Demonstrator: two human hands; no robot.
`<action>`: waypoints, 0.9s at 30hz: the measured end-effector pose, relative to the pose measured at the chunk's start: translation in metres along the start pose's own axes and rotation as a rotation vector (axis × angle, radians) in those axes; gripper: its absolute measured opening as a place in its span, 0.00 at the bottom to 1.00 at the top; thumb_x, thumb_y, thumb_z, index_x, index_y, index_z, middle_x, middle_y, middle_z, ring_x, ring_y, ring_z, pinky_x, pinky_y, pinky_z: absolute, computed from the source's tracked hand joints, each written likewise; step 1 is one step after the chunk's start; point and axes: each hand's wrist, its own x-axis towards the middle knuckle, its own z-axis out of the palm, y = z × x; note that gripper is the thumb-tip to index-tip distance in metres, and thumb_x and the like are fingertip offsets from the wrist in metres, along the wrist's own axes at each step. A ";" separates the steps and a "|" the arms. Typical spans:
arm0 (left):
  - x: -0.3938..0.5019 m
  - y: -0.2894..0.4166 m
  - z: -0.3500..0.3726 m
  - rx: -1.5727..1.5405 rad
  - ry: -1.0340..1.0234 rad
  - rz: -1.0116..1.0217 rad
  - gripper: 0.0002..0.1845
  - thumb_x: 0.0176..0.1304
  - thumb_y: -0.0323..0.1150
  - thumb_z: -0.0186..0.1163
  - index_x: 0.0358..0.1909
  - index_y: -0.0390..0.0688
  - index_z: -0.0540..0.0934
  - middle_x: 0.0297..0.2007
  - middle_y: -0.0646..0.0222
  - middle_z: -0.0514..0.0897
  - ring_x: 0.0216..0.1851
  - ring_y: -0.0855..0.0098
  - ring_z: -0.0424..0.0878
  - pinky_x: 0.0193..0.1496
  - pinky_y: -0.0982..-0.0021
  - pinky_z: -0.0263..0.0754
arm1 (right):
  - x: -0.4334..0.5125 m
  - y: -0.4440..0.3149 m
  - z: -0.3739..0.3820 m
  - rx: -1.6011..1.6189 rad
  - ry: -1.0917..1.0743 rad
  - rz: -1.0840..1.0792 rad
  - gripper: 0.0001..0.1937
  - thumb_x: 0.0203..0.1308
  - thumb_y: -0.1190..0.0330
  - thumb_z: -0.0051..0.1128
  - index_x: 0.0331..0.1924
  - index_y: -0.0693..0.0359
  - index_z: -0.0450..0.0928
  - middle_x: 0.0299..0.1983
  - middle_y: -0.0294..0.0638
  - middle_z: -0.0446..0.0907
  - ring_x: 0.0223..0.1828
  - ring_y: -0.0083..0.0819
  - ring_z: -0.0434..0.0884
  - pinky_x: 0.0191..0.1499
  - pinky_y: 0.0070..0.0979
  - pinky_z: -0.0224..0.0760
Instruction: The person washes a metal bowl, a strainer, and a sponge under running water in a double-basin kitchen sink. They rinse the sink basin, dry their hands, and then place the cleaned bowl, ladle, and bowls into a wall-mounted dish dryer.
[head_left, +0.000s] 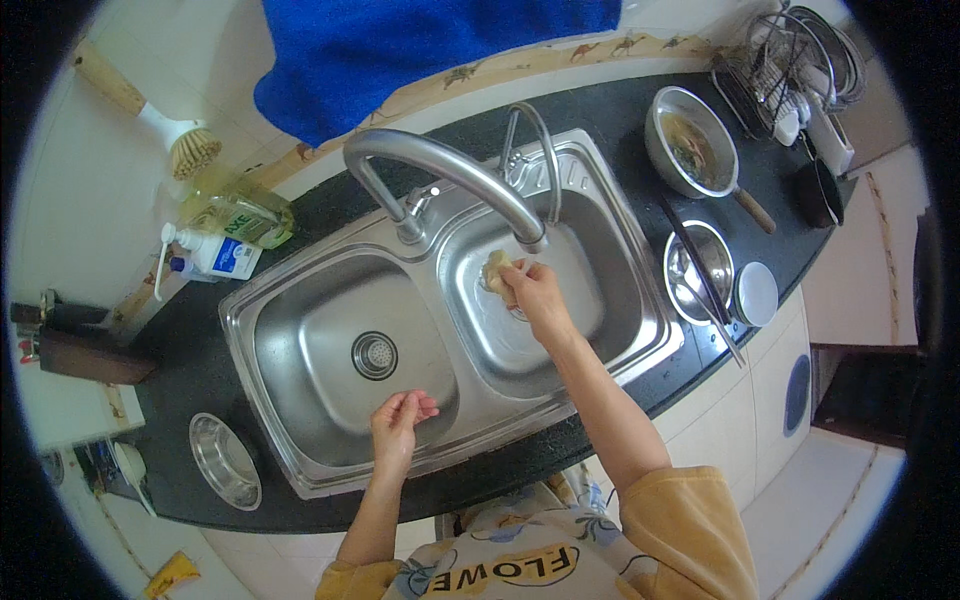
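Note:
My right hand grips a pale yellow sponge or cloth over the right basin of a stainless steel double sink. Just above that hand is the spout of a large curved faucet. My left hand hovers over the front edge of the left basin, its fingers loosely bent and nothing visible in them. A strainer drain shows in the left basin. The sponge and my right hand partly cover the right basin's drain.
Right of the sink stand a saucepan with liquid, a steel bowl with chopsticks across it and a white lid. A glass bowl sits at left. Soap bottles and a brush are behind.

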 end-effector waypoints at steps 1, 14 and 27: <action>0.000 -0.002 0.000 -0.003 0.002 0.004 0.13 0.70 0.34 0.52 0.41 0.32 0.78 0.34 0.59 0.83 0.34 0.69 0.82 0.41 0.70 0.78 | 0.006 0.001 0.007 -0.015 0.026 0.016 0.13 0.58 0.64 0.56 0.36 0.69 0.80 0.27 0.40 0.80 0.25 0.24 0.75 0.28 0.23 0.67; 0.004 0.012 -0.007 0.025 0.071 -0.008 0.12 0.70 0.33 0.52 0.41 0.33 0.78 0.35 0.60 0.83 0.35 0.69 0.82 0.44 0.70 0.77 | -0.004 0.050 0.068 -0.830 -0.070 -0.953 0.08 0.49 0.76 0.57 0.36 0.62 0.78 0.40 0.44 0.76 0.36 0.44 0.80 0.37 0.39 0.76; 0.005 0.008 -0.018 0.005 0.079 0.037 0.12 0.70 0.33 0.52 0.41 0.32 0.78 0.35 0.60 0.83 0.35 0.69 0.82 0.45 0.68 0.78 | 0.011 0.056 0.086 -0.788 0.019 -1.052 0.11 0.47 0.74 0.55 0.37 0.65 0.78 0.39 0.43 0.78 0.42 0.43 0.76 0.46 0.35 0.70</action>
